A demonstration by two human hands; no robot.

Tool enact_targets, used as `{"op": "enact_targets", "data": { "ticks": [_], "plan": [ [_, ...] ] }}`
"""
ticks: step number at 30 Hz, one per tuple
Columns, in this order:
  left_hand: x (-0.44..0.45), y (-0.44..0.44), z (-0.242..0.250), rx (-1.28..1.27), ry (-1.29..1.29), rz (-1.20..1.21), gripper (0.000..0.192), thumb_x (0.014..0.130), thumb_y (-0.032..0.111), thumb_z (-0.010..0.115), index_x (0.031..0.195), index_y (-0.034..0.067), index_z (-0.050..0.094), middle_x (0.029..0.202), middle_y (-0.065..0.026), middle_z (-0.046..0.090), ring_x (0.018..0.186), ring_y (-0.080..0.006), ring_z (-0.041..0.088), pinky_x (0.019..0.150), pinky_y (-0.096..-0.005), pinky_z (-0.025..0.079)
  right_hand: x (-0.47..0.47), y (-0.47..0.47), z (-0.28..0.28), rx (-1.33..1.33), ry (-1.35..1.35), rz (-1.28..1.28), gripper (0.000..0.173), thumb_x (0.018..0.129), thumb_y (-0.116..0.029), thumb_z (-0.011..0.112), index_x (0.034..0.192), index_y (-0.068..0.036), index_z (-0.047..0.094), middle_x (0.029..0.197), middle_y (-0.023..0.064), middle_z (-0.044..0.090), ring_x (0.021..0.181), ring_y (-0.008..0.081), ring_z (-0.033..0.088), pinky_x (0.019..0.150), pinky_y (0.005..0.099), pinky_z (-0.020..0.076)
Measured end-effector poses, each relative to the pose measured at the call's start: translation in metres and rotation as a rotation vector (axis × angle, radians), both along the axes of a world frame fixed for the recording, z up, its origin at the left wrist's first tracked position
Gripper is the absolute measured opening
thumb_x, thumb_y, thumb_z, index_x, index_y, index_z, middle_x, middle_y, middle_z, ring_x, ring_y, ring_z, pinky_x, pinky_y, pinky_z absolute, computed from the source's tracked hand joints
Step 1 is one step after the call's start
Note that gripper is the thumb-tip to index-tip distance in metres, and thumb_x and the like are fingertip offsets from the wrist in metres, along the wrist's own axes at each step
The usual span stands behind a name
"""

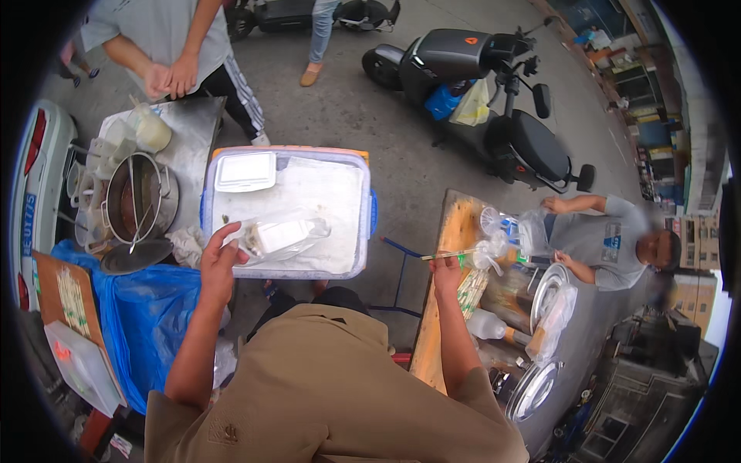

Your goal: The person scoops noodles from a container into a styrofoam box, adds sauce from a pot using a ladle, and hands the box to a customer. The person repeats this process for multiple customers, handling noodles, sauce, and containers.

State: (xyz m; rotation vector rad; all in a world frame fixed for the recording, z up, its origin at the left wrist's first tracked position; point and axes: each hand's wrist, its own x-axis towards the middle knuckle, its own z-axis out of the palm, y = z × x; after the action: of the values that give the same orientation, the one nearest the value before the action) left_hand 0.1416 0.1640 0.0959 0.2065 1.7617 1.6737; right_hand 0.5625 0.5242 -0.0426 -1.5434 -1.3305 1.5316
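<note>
My left hand (219, 260) grips the near-left end of a clear plastic bag (318, 227) above a white-lined plastic tray (283, 275). Inside the bag lies a white takeaway box (282, 236), with something brownish at its left end. A closed white foam box (245, 171) sits in the tray's far left corner. Over the wooden table on the right, my right hand (446, 275) pinches a thin wrapped stick, apparently chopsticks (463, 253), pointing right. More wrapped chopsticks (472, 292) lie just beside that hand.
A steel pot (171, 199) with a ladle stands on the metal table (191, 124) at left, near a dark lid (136, 256). Blue plastic sheeting (150, 330) hangs below. Someone in grey (596, 237) handles a bag across the wooden table (446, 231). An electric scooter (463, 87) is parked beyond.
</note>
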Motion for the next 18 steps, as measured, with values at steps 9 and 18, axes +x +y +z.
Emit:
{"op": "enact_targets", "data": {
  "ticks": [9,18],
  "plan": [
    [0.002,-0.076,-0.019,0.208,-0.237,0.025,0.044,0.104,0.008,0.056,0.147,0.011,0.059,0.084,-0.0005,0.066,0.081,-0.0085,0.063,0.08,-0.0258,0.052,-0.322,-0.244,0.17,0.935,-0.117,1.339,0.021,0.086,0.004,0.061,0.105,-0.001,0.065,0.109,0.0182,0.068,0.096,0.0395,0.07,0.08,0.0443,0.0576],
    [-0.009,-0.11,-0.043,0.241,-0.238,-0.065,0.049,0.104,0.005,0.052,0.152,0.009,0.053,0.104,-0.0056,0.068,0.084,-0.0109,0.064,0.08,-0.0286,0.055,-0.326,-0.241,0.146,1.411,-0.752,1.094,0.05,0.084,-0.009,0.07,0.133,-0.008,0.063,0.126,0.0145,0.06,0.121,0.0323,0.056,0.093,0.0398,0.0491]
  ]
}}
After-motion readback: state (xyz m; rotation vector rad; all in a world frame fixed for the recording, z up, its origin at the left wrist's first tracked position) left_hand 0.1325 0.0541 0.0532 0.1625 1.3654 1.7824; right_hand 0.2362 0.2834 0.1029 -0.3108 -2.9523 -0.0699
